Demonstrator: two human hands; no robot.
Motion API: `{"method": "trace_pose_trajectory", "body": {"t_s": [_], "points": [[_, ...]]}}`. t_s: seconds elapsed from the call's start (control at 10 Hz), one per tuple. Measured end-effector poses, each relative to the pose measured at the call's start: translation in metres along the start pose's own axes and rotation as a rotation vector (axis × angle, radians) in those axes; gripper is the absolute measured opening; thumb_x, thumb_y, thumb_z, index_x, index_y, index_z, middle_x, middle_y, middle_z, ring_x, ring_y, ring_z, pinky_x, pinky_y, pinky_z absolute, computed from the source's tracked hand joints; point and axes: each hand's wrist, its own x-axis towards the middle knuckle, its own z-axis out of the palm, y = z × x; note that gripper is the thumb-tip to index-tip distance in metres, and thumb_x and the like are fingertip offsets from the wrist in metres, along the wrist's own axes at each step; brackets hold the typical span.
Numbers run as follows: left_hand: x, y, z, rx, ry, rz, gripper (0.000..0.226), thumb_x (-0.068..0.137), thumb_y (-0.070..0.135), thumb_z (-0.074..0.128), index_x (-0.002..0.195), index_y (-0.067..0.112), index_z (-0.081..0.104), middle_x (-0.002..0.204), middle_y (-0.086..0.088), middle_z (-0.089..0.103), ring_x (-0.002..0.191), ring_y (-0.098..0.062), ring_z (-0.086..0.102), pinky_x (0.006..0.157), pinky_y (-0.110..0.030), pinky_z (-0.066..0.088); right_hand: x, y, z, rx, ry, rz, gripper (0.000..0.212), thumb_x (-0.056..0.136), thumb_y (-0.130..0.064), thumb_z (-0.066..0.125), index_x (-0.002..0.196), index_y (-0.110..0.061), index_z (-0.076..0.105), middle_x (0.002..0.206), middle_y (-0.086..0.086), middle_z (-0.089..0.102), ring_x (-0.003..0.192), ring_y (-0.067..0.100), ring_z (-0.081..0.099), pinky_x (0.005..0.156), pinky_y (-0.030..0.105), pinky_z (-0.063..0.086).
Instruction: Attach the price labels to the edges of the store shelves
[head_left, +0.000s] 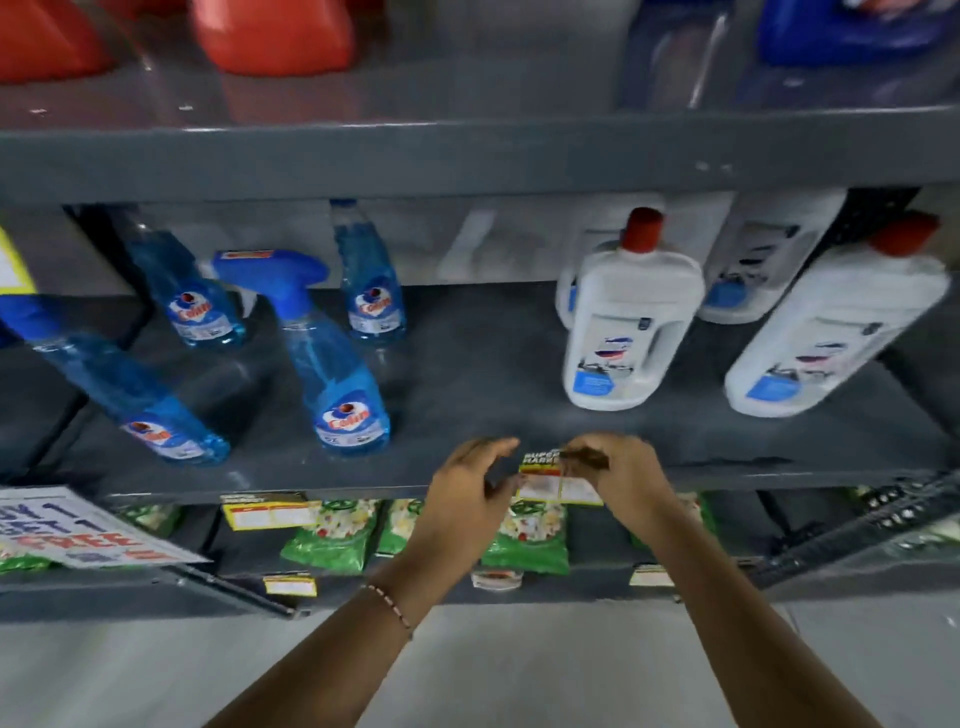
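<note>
A yellow and white price label (551, 482) lies against the front edge of the grey middle shelf (311, 480). My right hand (626, 475) pinches the label's top right corner with thumb and fingers. Just left of the label hovers my left hand (465, 491), fingers curled and apart, holding nothing. Another price label (267, 512) hangs on the same shelf edge further left. Two smaller labels (289, 584) (650, 576) sit on the edge of the lower shelf.
Blue spray bottles (337, 374) stand on the middle shelf at left, white bottles with red caps (623, 322) at right. Green packets (524, 535) fill the lower shelf. A tilted promotion sign (78, 527) hangs at the left. Red and blue jugs sit on the top shelf.
</note>
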Motion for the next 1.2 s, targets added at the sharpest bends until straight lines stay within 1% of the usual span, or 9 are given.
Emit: {"method": "trace_pose_trajectory", "body": {"t_s": [0.1,0.2,0.3,0.4,0.7,0.9,1.0,1.1,1.2], "points": [[0.014,0.037,0.05,0.003,-0.138,0.049,0.021,0.079,0.009,0.072,0.1,0.013,0.074,0.092,-0.006,0.076,0.079,0.002,0.056,0.069,0.006,0.034,-0.035,0.032,-0.037,0.023,0.07,0.0,0.035,0.068,-0.011,0.083,0.08,-0.039,0.065,0.079,-0.019,0.07,0.077,-0.007,0.065,0.073,0.012,0.048],[0.014,0.069,0.106,0.03,-0.249,0.004,0.013,0.081,0.006,0.066,0.087,0.012,0.075,0.076,-0.009,0.076,0.056,-0.005,0.058,0.056,0.002,0.037,-0.056,0.08,-0.077,-0.02,0.112,0.05,0.023,0.071,-0.009,0.078,0.079,-0.029,0.071,0.075,-0.016,0.073,0.076,0.002,0.067,0.07,0.02,0.048],[0.01,0.091,0.155,0.02,-0.247,-0.037,0.009,0.081,0.01,0.064,0.08,0.012,0.073,0.072,-0.008,0.075,0.057,-0.014,0.065,0.061,-0.027,0.055,-0.062,0.119,-0.108,-0.092,0.194,0.058,0.013,0.074,-0.009,0.077,0.083,-0.018,0.076,0.081,0.0,0.077,0.077,0.019,0.069,0.067,0.028,0.047],[0.015,0.101,0.187,0.041,-0.209,-0.069,0.009,0.08,0.014,0.064,0.073,0.01,0.068,0.067,-0.009,0.071,0.061,-0.018,0.064,0.06,-0.04,0.053,-0.057,0.141,-0.122,-0.151,0.238,-0.002,0.012,0.074,-0.009,0.076,0.084,-0.015,0.077,0.082,0.004,0.076,0.076,0.022,0.067,0.066,0.022,0.039],[0.025,0.104,0.202,0.207,-0.143,-0.054,0.017,0.081,0.021,0.067,0.07,0.008,0.064,0.067,-0.012,0.068,0.062,-0.025,0.061,0.053,-0.028,0.042,-0.043,0.166,-0.112,-0.266,0.366,-0.148,0.006,0.074,-0.014,0.072,0.079,-0.011,0.073,0.076,0.007,0.072,0.074,0.028,0.062,0.072,0.032,0.041],[0.032,0.101,0.201,0.496,-0.14,0.124,0.021,0.087,0.027,0.058,0.079,0.008,0.06,0.08,-0.014,0.068,0.069,-0.037,0.062,0.056,-0.039,0.052,-0.041,0.17,-0.113,-0.383,0.433,-0.131,0.011,0.077,-0.023,0.069,0.074,-0.013,0.066,0.076,0.005,0.068,0.076,0.028,0.06,0.072,0.037,0.036],[0.031,0.098,0.197,0.702,-0.207,0.281,0.016,0.084,0.026,0.064,0.079,0.011,0.058,0.074,-0.009,0.067,0.054,-0.033,0.063,0.043,-0.032,0.049,-0.044,0.171,-0.122,-0.492,0.484,-0.104,0.018,0.079,-0.031,0.072,0.076,-0.015,0.063,0.08,0.003,0.065,0.079,0.027,0.056,0.072,0.039,0.04],[0.028,0.096,0.19,0.833,-0.269,0.325,0.024,0.065,0.021,0.08,0.07,0.018,0.057,0.061,0.001,0.062,0.037,-0.021,0.056,0.031,-0.022,0.037,-0.048,0.161,-0.122,-0.529,0.488,-0.081,0.013,0.084,-0.028,0.061,0.079,-0.016,0.062,0.082,0.003,0.065,0.079,0.028,0.057,0.073,0.039,0.039],[0.022,0.091,0.175,0.82,-0.216,0.304,0.031,0.057,0.016,0.084,0.068,0.018,0.055,0.061,0.0,0.059,0.035,-0.021,0.054,0.028,-0.022,0.033,-0.066,0.15,-0.117,-0.47,0.57,0.041,0.015,0.08,-0.013,0.051,0.089,-0.016,0.062,0.09,0.006,0.066,0.086,0.032,0.057,0.074,0.041,0.041]]}}
